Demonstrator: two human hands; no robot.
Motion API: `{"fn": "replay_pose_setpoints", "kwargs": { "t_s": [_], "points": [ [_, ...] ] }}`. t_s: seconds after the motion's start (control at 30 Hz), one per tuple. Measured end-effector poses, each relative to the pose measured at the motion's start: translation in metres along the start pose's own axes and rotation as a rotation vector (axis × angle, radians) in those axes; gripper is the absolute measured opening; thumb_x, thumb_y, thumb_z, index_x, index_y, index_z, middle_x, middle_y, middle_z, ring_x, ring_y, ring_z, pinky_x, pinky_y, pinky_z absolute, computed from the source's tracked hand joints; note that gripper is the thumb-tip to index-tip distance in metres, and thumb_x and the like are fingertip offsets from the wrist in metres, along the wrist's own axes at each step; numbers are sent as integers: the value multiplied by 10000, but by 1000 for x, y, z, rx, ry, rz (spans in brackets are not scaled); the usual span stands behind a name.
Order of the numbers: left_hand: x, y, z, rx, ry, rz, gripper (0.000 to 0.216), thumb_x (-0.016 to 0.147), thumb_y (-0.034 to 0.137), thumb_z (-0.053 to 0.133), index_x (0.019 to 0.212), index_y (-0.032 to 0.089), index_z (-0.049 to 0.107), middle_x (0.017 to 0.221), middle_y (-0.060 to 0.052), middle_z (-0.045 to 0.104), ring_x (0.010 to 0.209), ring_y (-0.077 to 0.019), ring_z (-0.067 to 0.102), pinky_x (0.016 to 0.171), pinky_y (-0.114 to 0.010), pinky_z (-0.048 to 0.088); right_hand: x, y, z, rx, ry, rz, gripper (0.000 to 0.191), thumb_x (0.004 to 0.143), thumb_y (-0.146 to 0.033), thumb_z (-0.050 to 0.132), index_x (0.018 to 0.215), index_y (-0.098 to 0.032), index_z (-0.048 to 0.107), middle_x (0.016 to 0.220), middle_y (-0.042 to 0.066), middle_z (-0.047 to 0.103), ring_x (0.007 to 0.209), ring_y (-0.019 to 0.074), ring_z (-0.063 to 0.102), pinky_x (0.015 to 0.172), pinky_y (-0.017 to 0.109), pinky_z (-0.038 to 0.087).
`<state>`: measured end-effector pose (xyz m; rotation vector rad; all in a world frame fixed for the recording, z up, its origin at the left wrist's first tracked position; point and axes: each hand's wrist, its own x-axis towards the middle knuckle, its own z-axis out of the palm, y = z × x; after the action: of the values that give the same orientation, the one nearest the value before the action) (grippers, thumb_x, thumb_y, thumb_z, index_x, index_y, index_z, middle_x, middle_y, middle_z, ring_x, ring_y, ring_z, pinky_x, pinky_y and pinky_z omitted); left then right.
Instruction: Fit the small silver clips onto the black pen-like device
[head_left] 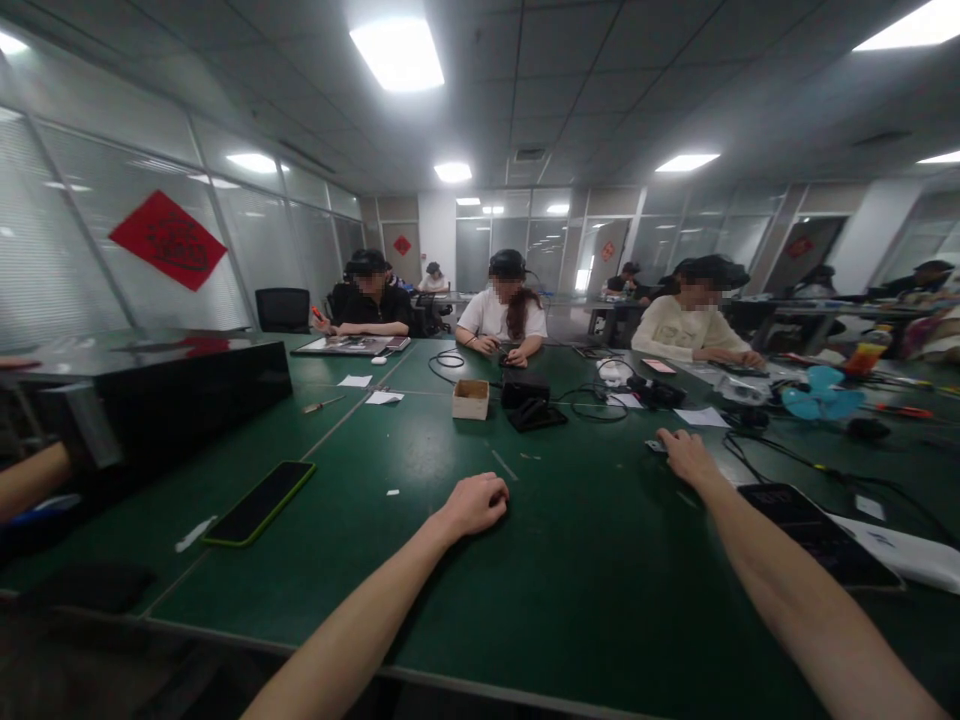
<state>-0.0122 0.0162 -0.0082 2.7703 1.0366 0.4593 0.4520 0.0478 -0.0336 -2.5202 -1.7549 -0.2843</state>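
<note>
My left hand (474, 503) rests on the green tabletop (570, 590) near the middle, its fingers curled in loosely. Nothing shows in it, though its palm side is turned away. Farther right and forward, my right hand (686, 457) reaches over the table with its fingers closed at a small flat greyish piece (655, 446). That piece sticks out to the left under the fingertips, low against the tabletop; its exact kind is too small to make out.
A phone in a green case (260, 503) lies at left, beside a black box-like unit (195, 410). Ahead stand a small open box (470, 400) and a black device (525, 390) with cables. At right are a dark tablet-like slab (817, 535) and a blue fan (823, 393). People sit opposite.
</note>
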Motion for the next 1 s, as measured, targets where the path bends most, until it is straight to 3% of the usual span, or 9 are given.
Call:
{"fn": "replay_pose_setpoints", "kwargs": {
  "t_s": [0.27,0.5,0.7,0.9,1.0],
  "points": [
    [1,0,2,-4,-2,-1,161,788,180,483,892,193,605,858,-25,601,774,-156,566,699,-242,427,1,-3,5,-46,0,-17,396,835,-99,387,1171,-242,541,1127,142,465,1049,292,439,757,366,439],
    [2,-2,4,-15,-13,1,167,776,178,485,894,197,602,848,-21,599,774,-157,561,696,-238,420,-7,-14,-6,-74,43,50,403,834,-122,408,1209,-250,483,1150,141,429,1020,288,455,706,363,458],
    [2,-1,2,-5,-4,12,160,783,184,481,890,199,599,849,-17,602,770,-157,564,676,-237,422,-8,-17,-11,-67,-28,35,335,880,-158,358,1129,-235,569,1138,144,438,1077,307,430,757,389,445],
    [1,2,0,-1,-21,-5,159,793,184,476,897,194,596,856,-23,601,777,-159,568,678,-240,427,-2,-7,-6,-56,-11,5,425,800,-134,488,1210,-245,487,1191,143,435,1090,299,432,752,386,454],
    [1,3,-1,-10,-20,-10,166,794,189,474,902,193,599,861,-26,601,774,-159,565,686,-244,427,-1,-4,-2,-64,-17,-15,401,784,-143,509,1172,-239,516,1178,134,443,1083,296,434,750,383,459]
  ]
}}
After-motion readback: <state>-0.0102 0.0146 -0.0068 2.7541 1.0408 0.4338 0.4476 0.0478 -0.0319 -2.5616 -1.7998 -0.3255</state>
